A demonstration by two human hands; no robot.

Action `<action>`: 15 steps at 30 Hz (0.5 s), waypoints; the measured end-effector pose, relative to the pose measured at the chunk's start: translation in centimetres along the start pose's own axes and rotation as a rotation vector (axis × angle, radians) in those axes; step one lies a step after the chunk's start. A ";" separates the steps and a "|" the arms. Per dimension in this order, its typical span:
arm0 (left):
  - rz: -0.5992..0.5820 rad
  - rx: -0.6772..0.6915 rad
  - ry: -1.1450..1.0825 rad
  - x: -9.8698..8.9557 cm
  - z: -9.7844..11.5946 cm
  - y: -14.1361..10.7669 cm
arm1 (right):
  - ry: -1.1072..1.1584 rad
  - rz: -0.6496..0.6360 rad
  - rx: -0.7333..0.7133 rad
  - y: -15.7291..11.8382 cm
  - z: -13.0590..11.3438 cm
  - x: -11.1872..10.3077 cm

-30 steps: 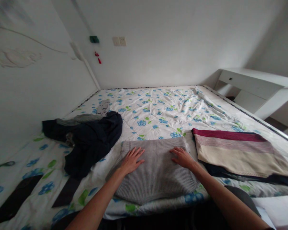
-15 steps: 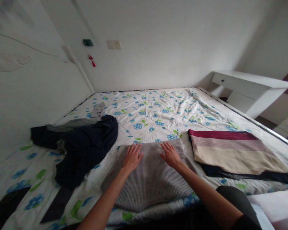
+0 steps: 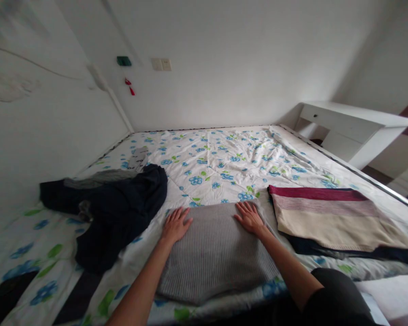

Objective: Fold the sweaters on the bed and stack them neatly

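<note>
A grey ribbed sweater [image 3: 214, 253], folded into a rough rectangle, lies at the front of the bed before me. My left hand [image 3: 176, 225] rests flat on its upper left corner, fingers spread. On the upper right corner lies my right hand [image 3: 250, 218], palm down with the fingers apart. Neither hand grips the fabric. To the right is a folded striped sweater [image 3: 329, 217] in maroon, pink and beige, on top of dark folded clothing [image 3: 306, 244]. A crumpled navy garment [image 3: 122, 203] sits to the left.
The bed has a white sheet [image 3: 211, 154] with blue flowers and green leaves. Grey cloth [image 3: 98, 177] lies behind the navy garment, and dark strips of fabric [image 3: 78, 296] are at the front left. A white desk [image 3: 347, 124] stands beyond the bed's right edge.
My hands have slid apart over the grey sweater, the left one leftward and the right one rightward, out to its upper corners. Both stay flat on the cloth.
</note>
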State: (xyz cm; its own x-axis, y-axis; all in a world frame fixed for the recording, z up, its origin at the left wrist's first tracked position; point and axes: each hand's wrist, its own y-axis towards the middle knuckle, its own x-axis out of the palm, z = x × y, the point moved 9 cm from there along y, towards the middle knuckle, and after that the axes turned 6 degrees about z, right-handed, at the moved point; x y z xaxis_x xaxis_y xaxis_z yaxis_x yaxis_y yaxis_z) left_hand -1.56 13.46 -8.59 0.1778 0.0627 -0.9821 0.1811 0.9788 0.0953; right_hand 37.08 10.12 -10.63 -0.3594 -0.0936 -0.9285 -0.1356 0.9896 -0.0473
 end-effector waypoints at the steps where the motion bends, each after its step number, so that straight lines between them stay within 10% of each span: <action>1: -0.011 -0.035 0.011 -0.1 -1.1 -0.2 | -0.020 -0.006 0.039 -0.3 1.9 -0.4; 9: -0.127 -0.152 0.091 -1.9 -4.9 -3.5 | -0.071 -0.077 0.212 -4.2 9.2 -3.7; 15: 0.014 0.039 0.013 -3.1 3.6 -7.4 | -0.040 0.075 -0.041 -7.7 -1.2 -3.7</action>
State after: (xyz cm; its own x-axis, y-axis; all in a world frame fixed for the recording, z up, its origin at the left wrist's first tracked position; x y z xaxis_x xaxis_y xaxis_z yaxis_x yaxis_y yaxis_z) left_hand 0.00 5.31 -5.65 0.1684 0.0788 -0.9826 0.2162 0.9696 0.1148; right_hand 38.32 2.74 -6.38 -0.3333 -0.0146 -0.9427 -0.1477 0.9883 0.0369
